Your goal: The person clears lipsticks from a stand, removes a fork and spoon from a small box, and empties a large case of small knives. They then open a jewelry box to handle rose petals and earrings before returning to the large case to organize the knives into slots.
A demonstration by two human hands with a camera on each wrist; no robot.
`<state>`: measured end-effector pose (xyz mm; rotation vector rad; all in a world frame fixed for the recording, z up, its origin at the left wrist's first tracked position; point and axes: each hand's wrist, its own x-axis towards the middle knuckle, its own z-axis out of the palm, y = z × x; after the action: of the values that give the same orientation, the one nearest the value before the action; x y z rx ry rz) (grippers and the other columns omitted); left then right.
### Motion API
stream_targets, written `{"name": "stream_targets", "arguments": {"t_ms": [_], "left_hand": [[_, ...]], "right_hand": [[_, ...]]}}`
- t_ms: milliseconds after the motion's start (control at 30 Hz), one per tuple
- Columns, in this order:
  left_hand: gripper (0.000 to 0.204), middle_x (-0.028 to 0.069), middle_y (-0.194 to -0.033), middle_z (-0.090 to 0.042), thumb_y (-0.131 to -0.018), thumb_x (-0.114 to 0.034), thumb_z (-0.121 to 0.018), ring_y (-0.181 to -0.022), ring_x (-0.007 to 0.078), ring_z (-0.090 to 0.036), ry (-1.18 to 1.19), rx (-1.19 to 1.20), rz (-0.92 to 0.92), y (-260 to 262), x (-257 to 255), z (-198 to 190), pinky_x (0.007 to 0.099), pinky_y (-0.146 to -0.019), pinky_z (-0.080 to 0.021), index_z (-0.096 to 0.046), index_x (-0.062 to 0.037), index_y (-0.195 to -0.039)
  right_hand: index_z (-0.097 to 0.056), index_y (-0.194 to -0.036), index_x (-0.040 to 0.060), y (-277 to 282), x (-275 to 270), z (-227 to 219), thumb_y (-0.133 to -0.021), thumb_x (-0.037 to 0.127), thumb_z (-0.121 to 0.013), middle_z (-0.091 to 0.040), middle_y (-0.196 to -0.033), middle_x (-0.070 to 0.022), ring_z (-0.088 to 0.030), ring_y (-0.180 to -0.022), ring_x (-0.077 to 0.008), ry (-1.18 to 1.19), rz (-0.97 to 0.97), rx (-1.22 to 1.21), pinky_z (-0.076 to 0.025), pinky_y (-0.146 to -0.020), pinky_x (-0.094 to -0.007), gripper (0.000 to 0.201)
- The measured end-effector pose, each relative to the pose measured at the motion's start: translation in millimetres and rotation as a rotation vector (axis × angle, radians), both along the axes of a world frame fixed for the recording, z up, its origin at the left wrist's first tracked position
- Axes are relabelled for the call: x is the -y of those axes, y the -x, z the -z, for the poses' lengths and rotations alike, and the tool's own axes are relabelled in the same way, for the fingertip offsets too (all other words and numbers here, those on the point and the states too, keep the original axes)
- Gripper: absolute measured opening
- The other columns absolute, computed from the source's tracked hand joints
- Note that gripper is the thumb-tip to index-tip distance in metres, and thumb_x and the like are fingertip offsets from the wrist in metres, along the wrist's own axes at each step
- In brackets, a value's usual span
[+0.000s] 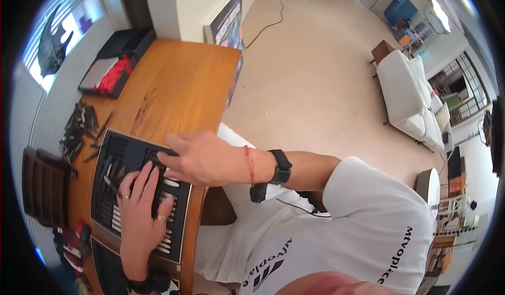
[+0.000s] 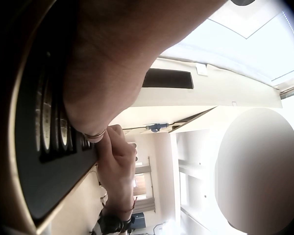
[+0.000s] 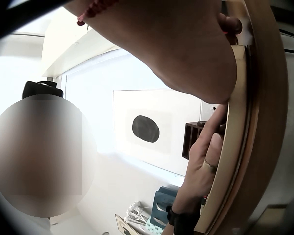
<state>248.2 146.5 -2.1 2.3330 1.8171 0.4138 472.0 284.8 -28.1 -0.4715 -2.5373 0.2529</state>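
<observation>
A black slotted tray (image 1: pixel 185 211) lies on the wooden table before me, with rows of slim silver pieces (image 1: pixel 117 218) that look like cutlery in its slots. Over its middle spreads my left hand (image 1: pixel 141 205), ringed, its fingers reaching forward onto the slots. My right hand (image 1: pixel 200 158) comes across from the tray's right side, fingers bent down near the left fingertips. In the left wrist view, silver pieces (image 2: pixel 46 122) stand in the slots beside the left palm. The right fingertips are blurred and partly hidden, so I cannot tell whether they pinch a piece.
Behind the tray lies a heap of dark slim pieces (image 1: pixel 79 129). An open black box (image 1: pixel 108 53) with red cloth (image 1: pixel 115 74) stands at the table's far end. A brown slotted wooden holder (image 1: pixel 44 187) is at the left, and another black tray (image 1: pixel 105 268) sits nearer me.
</observation>
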Motion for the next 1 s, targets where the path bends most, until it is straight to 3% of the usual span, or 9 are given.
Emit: {"name": "stream_targets", "arguments": {"t_ms": [167, 267, 367, 600, 800, 1000], "left_hand": [[0.068, 0.0133, -0.164, -0.054, -0.096, -0.031, -0.073, -0.145, 0.0395, -0.046, 0.008, -0.021, 0.0, 1, 0, 2, 0.0571, -0.122, -0.034, -0.058, 0.0, -0.154], [0.069, 0.0135, -0.165, -0.053, -0.097, -0.031, -0.072, -0.145, 0.0398, -0.045, 0.037, -0.009, 0.004, 1, -1, 0, 0.0571, -0.122, -0.034, -0.055, 0.0008, -0.156], [0.071, 0.0138, -0.166, -0.052, -0.098, -0.032, -0.072, -0.146, 0.0403, -0.045, 0.049, 0.033, -0.011, 1, -2, 0, 0.0573, -0.121, -0.034, -0.053, 0.0013, -0.157], [0.073, 0.0154, -0.167, -0.051, -0.098, -0.032, -0.072, -0.146, 0.0422, -0.046, 0.023, 0.017, 0.021, 3, 0, 3, 0.057, -0.121, -0.035, -0.052, 0.0023, -0.159], [0.068, 0.0199, -0.164, -0.052, -0.101, -0.029, -0.068, -0.147, 0.0448, -0.044, 0.054, 0.033, -0.003, 0, 1, -2, 0.0554, -0.124, -0.033, -0.052, 0.0065, -0.157], [0.071, 0.0167, -0.165, -0.052, -0.098, -0.028, -0.072, -0.144, 0.0419, -0.046, 0.014, 0.018, 0.017, 2, -1, 3, 0.0561, -0.121, -0.035, -0.052, 0.0053, -0.157]], "right_hand": [[-0.075, -0.119, 0.0023, 3, -2, 1, -0.101, 0.037, -0.074, -0.058, -0.103, -0.0151, -0.068, -0.088, -0.0315, 0.069, -0.017, -0.007, -0.056, -0.069, -0.0436, 0.039], [-0.075, -0.12, 0.0009, 14, 1, -1, -0.101, 0.039, -0.074, -0.059, -0.107, -0.016, -0.068, -0.09, -0.0311, -0.022, 0.002, -0.1, -0.057, -0.07, -0.0431, 0.043], [-0.074, -0.122, -0.0009, 19, -5, 2, -0.102, 0.041, -0.073, -0.059, -0.111, -0.0164, -0.068, -0.093, -0.0305, 0.056, -0.022, -0.033, -0.057, -0.071, -0.0423, 0.046], [-0.074, -0.119, -0.001, 17, 2, 12, -0.103, 0.041, -0.072, -0.058, -0.111, -0.0149, -0.066, -0.095, -0.0289, 0.001, 0.031, -0.096, -0.056, -0.072, -0.0422, 0.045], [-0.074, -0.118, 0.0005, 0, 8, 16, -0.103, 0.038, -0.072, -0.057, -0.112, -0.014, -0.062, -0.095, -0.0284, -0.034, 0.026, -0.15, -0.052, -0.078, -0.0409, 0.041], [-0.072, -0.12, 0.0012, -14, 14, 20, -0.098, 0.032, -0.078, -0.06, -0.122, -0.0145, -0.059, -0.111, -0.0322, -0.006, -0.037, -0.235, -0.05, -0.091, -0.0445, 0.038]]}}
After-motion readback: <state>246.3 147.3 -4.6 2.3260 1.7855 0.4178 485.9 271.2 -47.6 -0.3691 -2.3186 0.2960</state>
